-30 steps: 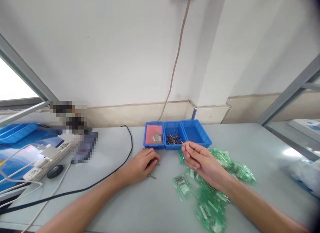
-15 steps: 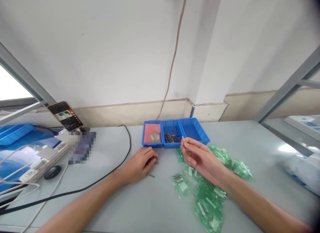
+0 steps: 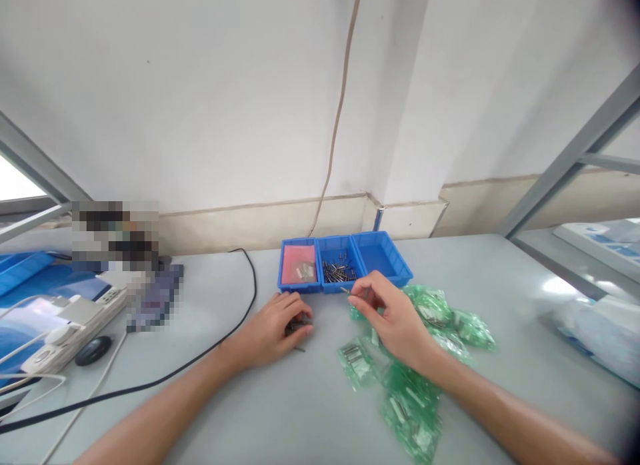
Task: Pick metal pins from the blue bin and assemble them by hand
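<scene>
My right hand (image 3: 395, 322) pinches a small slim metal pin (image 3: 345, 290) between thumb and fingertips, just in front of the middle blue bin (image 3: 321, 248). Many similar pins (image 3: 340, 272) lie in that bin. On the table, my left hand (image 3: 270, 328) rests with its fingers curled around a few metal pins (image 3: 296, 326), partly hidden by the fingers. One more pin (image 3: 299, 349) pokes out beneath the left thumb. Green plastic bags (image 3: 413, 418) holding metal parts and white labels are spread under and around my right hand.
The left blue bin (image 3: 281, 268) has a pink sheet and a small clear bag in it. A right blue bin (image 3: 377, 255) adjoins the middle one. A black cable (image 3: 170, 376), a power strip (image 3: 47, 355) and a dark oval object (image 3: 93, 350) occupy the left side.
My right hand has turned palm-down, tipping the pin from upright to nearly level and pointing left. The left hand's fingers have shifted slightly, showing more pins. The view has moved a little.
</scene>
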Demonstrator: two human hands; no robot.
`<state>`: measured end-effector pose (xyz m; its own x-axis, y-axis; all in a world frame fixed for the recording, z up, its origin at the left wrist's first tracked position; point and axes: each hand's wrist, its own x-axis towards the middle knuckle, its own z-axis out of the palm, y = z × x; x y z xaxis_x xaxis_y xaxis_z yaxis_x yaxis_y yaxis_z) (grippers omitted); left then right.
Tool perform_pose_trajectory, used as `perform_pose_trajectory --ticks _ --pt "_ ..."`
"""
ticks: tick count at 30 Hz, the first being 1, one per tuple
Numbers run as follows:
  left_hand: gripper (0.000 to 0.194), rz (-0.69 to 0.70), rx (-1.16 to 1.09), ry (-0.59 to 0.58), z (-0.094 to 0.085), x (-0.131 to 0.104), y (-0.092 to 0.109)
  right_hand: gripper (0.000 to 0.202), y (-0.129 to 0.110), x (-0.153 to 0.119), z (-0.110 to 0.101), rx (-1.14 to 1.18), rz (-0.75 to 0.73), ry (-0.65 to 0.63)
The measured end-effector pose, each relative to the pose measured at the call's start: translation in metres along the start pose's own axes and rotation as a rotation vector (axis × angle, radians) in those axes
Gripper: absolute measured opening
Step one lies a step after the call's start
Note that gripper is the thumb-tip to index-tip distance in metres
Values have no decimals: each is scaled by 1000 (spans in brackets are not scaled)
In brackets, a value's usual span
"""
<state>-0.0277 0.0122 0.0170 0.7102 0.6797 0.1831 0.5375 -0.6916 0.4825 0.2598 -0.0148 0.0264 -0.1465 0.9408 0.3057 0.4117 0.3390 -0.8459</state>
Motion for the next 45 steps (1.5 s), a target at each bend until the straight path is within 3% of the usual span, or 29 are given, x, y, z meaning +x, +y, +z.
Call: perform_pose_trajectory --ticks 5,11,15,20,25,29,34,40,45 --pt "23 8 -26 -24 -3 -1 2 8 -1 -1 0 -16 -20 -6" --pt "45 13 -28 -44 -5 0 4 26 -3 5 -2 408 221 -162" --pt "60 24 -4 -62 -5 1 5 29 -3 5 -4 660 319 -204" --pt "49 7 -7 -52 -4 1 5 28 -3 6 -6 883 404 -260" --pt "38 3 -14 -43 -3 1 4 25 -3 8 -6 961 413 -213" --pt "40 15 -10 -33 -2 1 3 26 -9 8 -7 902 389 -166" --pt "38 10 -18 -32 -2 1 3 32 -12 7 -5 654 328 -160" --pt "40 10 -10 -43 -4 1 5 23 1 3 0 175 114 -9" --pt "40 16 -7 -38 -3 2 4 17 2 2 1 33 16 41"
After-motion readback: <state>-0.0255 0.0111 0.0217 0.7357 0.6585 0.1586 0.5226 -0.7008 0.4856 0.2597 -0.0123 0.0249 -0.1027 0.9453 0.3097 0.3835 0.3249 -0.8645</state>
